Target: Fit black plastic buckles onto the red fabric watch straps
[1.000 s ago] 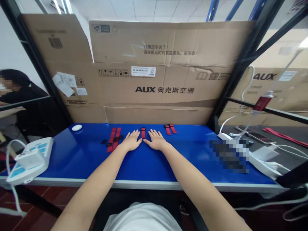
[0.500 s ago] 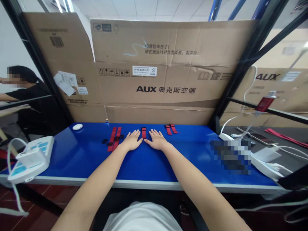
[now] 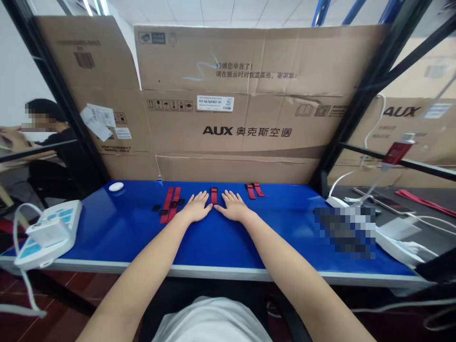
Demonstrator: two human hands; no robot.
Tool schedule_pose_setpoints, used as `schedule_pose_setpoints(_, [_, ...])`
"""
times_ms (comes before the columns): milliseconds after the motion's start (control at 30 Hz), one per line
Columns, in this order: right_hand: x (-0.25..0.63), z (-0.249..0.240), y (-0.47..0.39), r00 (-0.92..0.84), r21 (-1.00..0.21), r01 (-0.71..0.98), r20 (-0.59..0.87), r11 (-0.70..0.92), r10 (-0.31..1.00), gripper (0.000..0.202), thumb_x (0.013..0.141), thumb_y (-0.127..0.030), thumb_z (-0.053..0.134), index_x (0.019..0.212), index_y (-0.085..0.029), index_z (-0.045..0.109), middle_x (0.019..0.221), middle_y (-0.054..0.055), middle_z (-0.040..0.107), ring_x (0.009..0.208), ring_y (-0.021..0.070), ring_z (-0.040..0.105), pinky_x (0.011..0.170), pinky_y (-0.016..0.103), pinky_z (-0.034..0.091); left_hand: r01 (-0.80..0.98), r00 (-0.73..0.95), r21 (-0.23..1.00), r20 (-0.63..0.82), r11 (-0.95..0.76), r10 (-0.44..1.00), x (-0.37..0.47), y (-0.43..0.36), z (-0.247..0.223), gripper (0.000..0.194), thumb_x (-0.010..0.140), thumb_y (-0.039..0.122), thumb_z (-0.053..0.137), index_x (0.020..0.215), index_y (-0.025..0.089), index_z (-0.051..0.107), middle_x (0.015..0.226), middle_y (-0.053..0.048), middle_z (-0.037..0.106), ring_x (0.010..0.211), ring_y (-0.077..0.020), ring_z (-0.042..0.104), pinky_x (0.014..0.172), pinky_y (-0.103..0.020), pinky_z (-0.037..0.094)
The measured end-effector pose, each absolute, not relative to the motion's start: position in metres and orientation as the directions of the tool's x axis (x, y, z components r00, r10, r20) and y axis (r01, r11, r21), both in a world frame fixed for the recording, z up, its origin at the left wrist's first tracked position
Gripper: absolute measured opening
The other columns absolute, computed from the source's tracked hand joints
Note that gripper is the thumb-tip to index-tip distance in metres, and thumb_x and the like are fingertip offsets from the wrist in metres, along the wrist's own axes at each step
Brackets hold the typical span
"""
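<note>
My left hand [image 3: 195, 207] lies flat on the blue tabletop [image 3: 221, 247], fingers stretched out and holding nothing. Flat beside it on the other side is my right hand [image 3: 233, 206], fingers spread, also without anything in it. Between the two hands lies a short red strap [image 3: 213, 196] with a black buckle at its far end. Left of my left hand are two longer red straps [image 3: 167, 206] with black buckles, and small black pieces [image 3: 156, 208] near them. Beyond my right hand, to the right, sit two short red straps [image 3: 251, 191] with black fittings.
A cardboard panel [image 3: 228, 166] stands along the table's back edge. On the left are a white power strip [image 3: 71, 218] with a plugged-in adapter and a round white disc [image 3: 116, 186]. A blurred-out object [image 3: 345, 232] lies at right. A person in black [image 3: 64, 142] sits beyond the left frame post.
Both hands stay flat in the same place. The view has shifted slightly, and the person at the far left has moved an arm and the head.
</note>
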State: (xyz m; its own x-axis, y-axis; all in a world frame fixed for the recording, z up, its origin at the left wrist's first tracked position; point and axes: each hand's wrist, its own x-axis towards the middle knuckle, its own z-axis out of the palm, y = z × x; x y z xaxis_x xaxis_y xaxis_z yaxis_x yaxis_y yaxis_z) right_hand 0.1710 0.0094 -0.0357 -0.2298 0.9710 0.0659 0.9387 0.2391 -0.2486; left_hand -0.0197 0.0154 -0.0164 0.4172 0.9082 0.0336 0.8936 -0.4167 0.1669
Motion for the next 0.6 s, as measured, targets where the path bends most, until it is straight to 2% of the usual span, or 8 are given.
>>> schedule_pose_setpoints(67, [0.168,-0.034,0.006,-0.230,-0.239,0.940,0.090,0.246,0.969,0.085,0.089,-0.069,0.027,0.152,-0.012,0.025,0.160,0.014,0.017,0.148,0.0309,0.012,0.118,0.049,0.006,0.930,0.343,0.119,0.064,-0.348,0.937,-0.018,0.012,-0.017,0.072,0.092,0.057,0.026,0.151,0.014,0.030,0.161,-0.011,0.013,0.149,-0.0280,0.006,0.118,-0.047,0.007])
schedule_pose_setpoints(133, [0.163,-0.031,0.001,-0.262,-0.213,0.933,0.153,0.291,0.953,0.074,0.092,-0.060,0.033,0.151,-0.016,0.029,0.159,0.014,0.023,0.146,0.0329,0.019,0.117,0.050,0.007,0.977,0.199,0.050,0.108,-0.205,0.974,-0.014,0.006,-0.017,0.080,0.090,0.063,0.026,0.150,0.011,0.031,0.161,-0.015,0.011,0.148,-0.0344,0.003,0.118,-0.052,0.003])
schedule_pose_setpoints(233, [0.151,-0.027,-0.008,-0.359,-0.162,0.901,0.241,0.403,0.901,0.058,0.094,-0.044,0.038,0.147,-0.021,0.037,0.156,0.011,0.032,0.142,0.0313,0.028,0.116,0.050,0.009,1.000,0.006,-0.016,0.102,-0.004,0.995,-0.008,-0.002,-0.015,0.083,0.090,0.063,0.024,0.149,0.006,0.031,0.158,-0.023,0.017,0.145,-0.0430,0.010,0.115,-0.057,0.003])
schedule_pose_setpoints(300, [0.143,-0.025,-0.013,-0.389,-0.151,0.890,0.240,0.430,0.890,0.053,0.095,-0.039,0.037,0.143,-0.020,0.044,0.152,0.010,0.039,0.139,0.0299,0.033,0.116,0.051,0.009,0.999,-0.038,-0.029,0.059,0.040,0.997,-0.005,-0.007,-0.014,0.080,0.092,0.059,0.023,0.149,0.004,0.031,0.155,-0.026,0.022,0.143,-0.0444,0.018,0.115,-0.058,0.008])
schedule_pose_setpoints(367, [0.140,-0.023,-0.013,-0.365,-0.158,0.902,0.215,0.401,0.906,0.052,0.095,-0.040,0.035,0.141,-0.018,0.047,0.149,0.011,0.043,0.137,0.0296,0.037,0.116,0.052,0.009,1.000,0.003,-0.027,0.040,-0.002,0.999,-0.003,-0.009,-0.013,0.075,0.094,0.054,0.023,0.148,0.003,0.031,0.154,-0.027,0.025,0.143,-0.0426,0.022,0.114,-0.056,0.013])
schedule_pose_setpoints(433, [0.144,-0.021,-0.010,-0.296,-0.167,0.931,0.176,0.325,0.939,0.054,0.094,-0.041,0.037,0.140,-0.015,0.047,0.149,0.013,0.043,0.137,0.0299,0.037,0.116,0.052,0.010,0.993,0.114,-0.014,0.044,-0.114,0.992,-0.002,-0.009,-0.013,0.069,0.095,0.047,0.024,0.148,0.002,0.031,0.155,-0.026,0.024,0.144,-0.0390,0.021,0.115,-0.051,0.016])
schedule_pose_setpoints(533, [0.166,-0.014,-0.001,-0.119,-0.175,0.976,0.073,0.130,0.990,0.054,0.091,-0.040,0.041,0.138,-0.015,0.050,0.149,0.013,0.043,0.139,0.0291,0.034,0.117,0.050,0.009,0.953,0.299,0.041,0.031,-0.300,0.954,-0.002,-0.007,-0.016,0.063,0.096,0.038,0.025,0.148,0.002,0.030,0.156,-0.024,0.021,0.146,-0.0341,0.019,0.116,-0.045,0.017])
schedule_pose_setpoints(600, [0.186,-0.010,0.005,-0.023,-0.176,0.984,0.036,0.028,0.999,0.053,0.090,-0.036,0.041,0.136,-0.012,0.052,0.147,0.016,0.045,0.138,0.0318,0.035,0.116,0.054,0.011,0.914,0.396,0.088,0.023,-0.397,0.918,-0.001,-0.006,-0.018,0.061,0.096,0.035,0.025,0.148,0.003,0.030,0.158,-0.022,0.020,0.147,-0.0313,0.018,0.116,-0.043,0.018])
